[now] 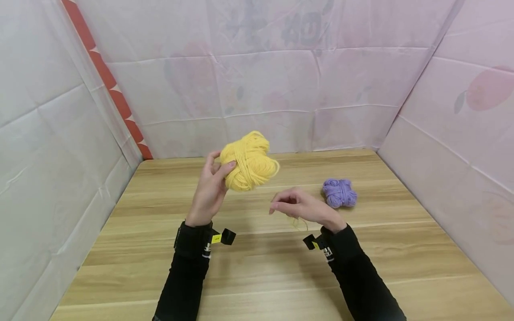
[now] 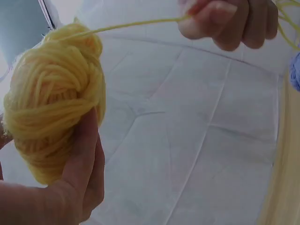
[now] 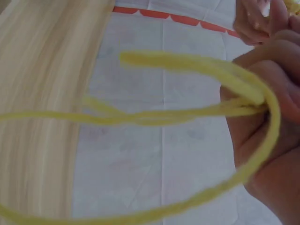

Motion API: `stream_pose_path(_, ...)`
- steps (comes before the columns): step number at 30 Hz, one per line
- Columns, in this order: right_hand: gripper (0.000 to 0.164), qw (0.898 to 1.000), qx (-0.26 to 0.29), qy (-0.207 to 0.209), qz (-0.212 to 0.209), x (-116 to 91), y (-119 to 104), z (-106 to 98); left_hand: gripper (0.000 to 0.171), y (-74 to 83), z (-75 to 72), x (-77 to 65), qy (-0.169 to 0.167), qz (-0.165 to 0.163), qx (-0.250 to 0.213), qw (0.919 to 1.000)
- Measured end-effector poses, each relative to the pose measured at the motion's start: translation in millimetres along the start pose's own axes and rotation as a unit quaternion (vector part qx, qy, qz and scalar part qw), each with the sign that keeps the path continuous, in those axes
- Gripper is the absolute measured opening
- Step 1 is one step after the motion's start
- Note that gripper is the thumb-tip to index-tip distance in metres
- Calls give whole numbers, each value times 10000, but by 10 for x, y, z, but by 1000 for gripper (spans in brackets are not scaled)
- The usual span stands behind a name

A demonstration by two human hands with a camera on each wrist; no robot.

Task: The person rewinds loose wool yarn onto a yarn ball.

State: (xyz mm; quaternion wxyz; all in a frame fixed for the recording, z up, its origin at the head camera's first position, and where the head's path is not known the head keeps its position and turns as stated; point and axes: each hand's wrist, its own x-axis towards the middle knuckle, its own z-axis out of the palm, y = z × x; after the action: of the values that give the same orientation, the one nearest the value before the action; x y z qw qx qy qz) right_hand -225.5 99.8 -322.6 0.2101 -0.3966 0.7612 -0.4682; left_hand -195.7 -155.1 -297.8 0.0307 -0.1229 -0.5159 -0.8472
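Observation:
A yellow yarn skein [image 1: 250,162] is held up above the table by my left hand [image 1: 210,191], thumb in front and fingers behind. To its right, my right hand [image 1: 303,206] pinches the loose end of the yellow yarn. In the left wrist view a taut yellow strand [image 2: 140,23] runs from the top of the skein to the right fingers [image 2: 220,18]. Loops of yellow yarn [image 3: 206,194] hang out of the right fist in the right wrist view. The right palm is mostly hidden in the head view.
A purple yarn skein [image 1: 339,193] lies on the wooden table [image 1: 257,285], just beyond the right hand. Pale sheets hang as walls at the back [image 1: 265,89], left and right. A red strip [image 1: 108,76] runs down the back left corner.

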Motion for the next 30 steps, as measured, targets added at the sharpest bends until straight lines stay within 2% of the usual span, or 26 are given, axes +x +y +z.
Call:
stream_pose_path(3,21,9986,276,266,375,-9,38,-30,44,24,9,-12,-533,-384,156,9977)
stream_pose_path(6,23,9950,636,514,567,-34,61,-57,49,31,8,-15,-1091,-756,514,9898)
stream_pose_path(11,21,9899,1031,828,513,-74,79,-99,55,5,8,-13,-2038,-993,1271,9656)
stream_pose_path(14,18,9879,1210,881,418,-77,72,-113,56,-22,14,-16,-2339,-971,1694,9524)
stream_pose_path(20,29,9783,1677,1104,509,-64,26,-107,58,-35,9,-55,-2513,-943,2499,9303)
stream_pose_path(23,29,9739,1868,1230,387,-63,13,-109,59,-50,19,-56,-2502,-827,2915,9196)
stream_pose_path(28,27,9710,1973,1349,-1,-75,-2,-106,57,-95,41,-31,-2072,-578,3738,9022)
stream_pose_path(30,28,9706,1923,1449,-58,-84,-16,-100,55,-117,47,-16,-1770,-544,3952,8997)
